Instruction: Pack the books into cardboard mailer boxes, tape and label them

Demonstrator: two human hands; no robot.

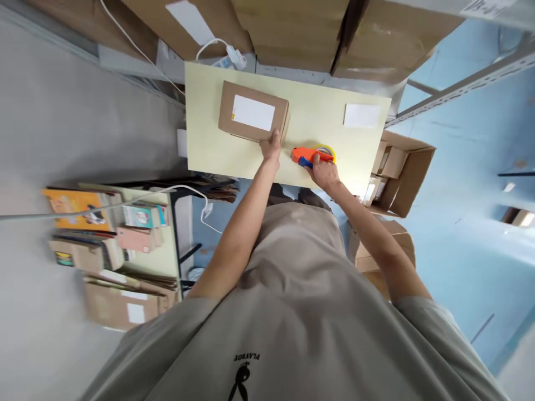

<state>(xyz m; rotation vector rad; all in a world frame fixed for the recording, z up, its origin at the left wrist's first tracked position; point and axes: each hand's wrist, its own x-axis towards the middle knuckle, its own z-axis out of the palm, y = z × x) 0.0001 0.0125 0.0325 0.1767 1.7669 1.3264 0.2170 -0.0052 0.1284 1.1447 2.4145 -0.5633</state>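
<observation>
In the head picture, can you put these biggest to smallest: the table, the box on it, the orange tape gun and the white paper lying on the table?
1. Table
2. Box
3. Tape gun and paper: too alike to rank, and the right hand hides some of the tape gun.

A white cable (pixel 183 186) crosses in front of stacked books (pixel 140 238) at the left. Large brown cartons (pixel 288 33) line the back; an open carton (pixel 413 181) of smaller boxes (pixel 393 162) sits at the right.
</observation>
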